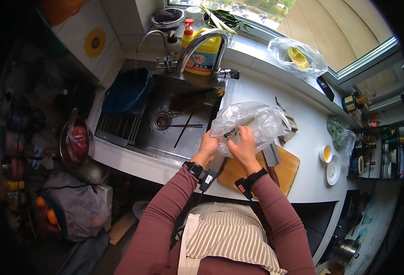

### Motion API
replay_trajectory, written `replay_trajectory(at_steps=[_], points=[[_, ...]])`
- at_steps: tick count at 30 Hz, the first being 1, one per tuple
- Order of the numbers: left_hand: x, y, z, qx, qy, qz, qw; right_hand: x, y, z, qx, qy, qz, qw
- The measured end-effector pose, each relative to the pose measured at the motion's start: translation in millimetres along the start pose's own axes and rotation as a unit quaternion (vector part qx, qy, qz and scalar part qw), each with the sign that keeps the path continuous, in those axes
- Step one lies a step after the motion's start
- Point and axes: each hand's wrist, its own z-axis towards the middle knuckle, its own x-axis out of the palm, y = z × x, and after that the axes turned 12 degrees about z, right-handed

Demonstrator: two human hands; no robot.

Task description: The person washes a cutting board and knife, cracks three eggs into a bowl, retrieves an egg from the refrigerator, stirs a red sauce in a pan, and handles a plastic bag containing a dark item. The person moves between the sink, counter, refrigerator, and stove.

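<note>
My left hand [207, 147] grips the near left edge of a clear plastic bag [253, 117], which lies over the counter beside the sink. My right hand [243, 144] is at the bag's opening with thumb and fingers bent; whether it pinches anything is unclear. Something dark and pale shows inside the bag between the hands, too hidden to name. Under and beside the bag lies a wooden cutting board [293, 163], with a cleaver [271, 154] on it, its handle toward me. A crumpled cloth [289, 127] sits behind the bag's right side.
Left is a steel sink [195, 144] with chopsticks [184, 130], a brush [205, 96] and a tilted blue basin [128, 91] under a thin tap's stream. A larger faucet [215, 68] rises behind. A small bowl with yellow liquid [325, 153] and a white dish [333, 171] stand right.
</note>
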Motion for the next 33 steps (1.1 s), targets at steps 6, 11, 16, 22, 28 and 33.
replay_trajectory(at_steps=[6,11,16,22,28,33], points=[[-5.6,-7.0,-2.7,-0.065,0.118,-0.036,0.990,1.7,13.5,-0.6,-0.027,-0.008,-0.099,0.995],[-2.8,-0.3,2.2,-0.066,0.082,0.004,0.994,-19.9,-1.7,2.8,-0.045,-0.017,-0.162,0.986],[-37.6,27.5,36.5,-0.100,-0.071,0.081,0.989,-78.8,-34.7,12.4,0.007,-0.020,-0.078,0.997],[-50.3,27.2,61.0,-0.083,-0.037,0.213,0.973,-143.3,-73.7,-19.5,0.104,-0.011,-0.061,0.993],[-73.6,-67.2,40.8,0.074,0.000,0.195,0.978,-133.2,-57.5,-51.8,0.124,0.063,0.022,0.990],[-97.8,-137.8,112.2,0.297,-0.234,0.489,0.786,-125.1,-38.6,-58.5,0.149,0.045,0.018,0.988]])
